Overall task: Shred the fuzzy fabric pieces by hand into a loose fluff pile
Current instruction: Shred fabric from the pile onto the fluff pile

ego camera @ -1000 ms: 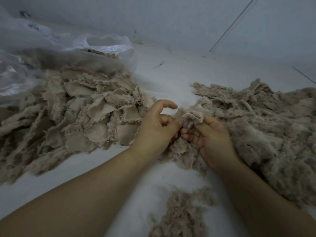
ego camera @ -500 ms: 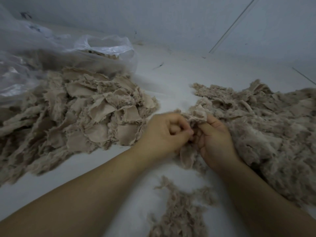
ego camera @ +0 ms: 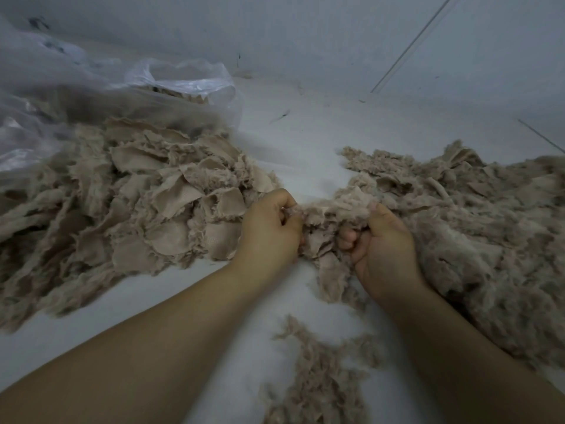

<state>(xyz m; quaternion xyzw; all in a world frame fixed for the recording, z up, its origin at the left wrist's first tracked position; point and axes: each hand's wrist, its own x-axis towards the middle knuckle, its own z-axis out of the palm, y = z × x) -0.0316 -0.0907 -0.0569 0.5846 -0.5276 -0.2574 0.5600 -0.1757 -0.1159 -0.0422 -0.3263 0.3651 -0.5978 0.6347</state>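
Your white surface [ego camera: 305, 142] carries: fabric pieces heap [ego camera: 128, 203], fluff pile [ego camera: 477, 234], small fluff clump [ego camera: 315, 377], clear plastic bag [ego camera: 91, 87].

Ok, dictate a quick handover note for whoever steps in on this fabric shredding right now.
Left hand and right hand: both grip one fuzzy fabric piece, stretched between them.
Unshredded pieces: pile on the left, spilling from a clear plastic bag.
Done: big fluff pile on the right; small tuft near the arms.
Left: finish tearing this piece, then work through the left pile.
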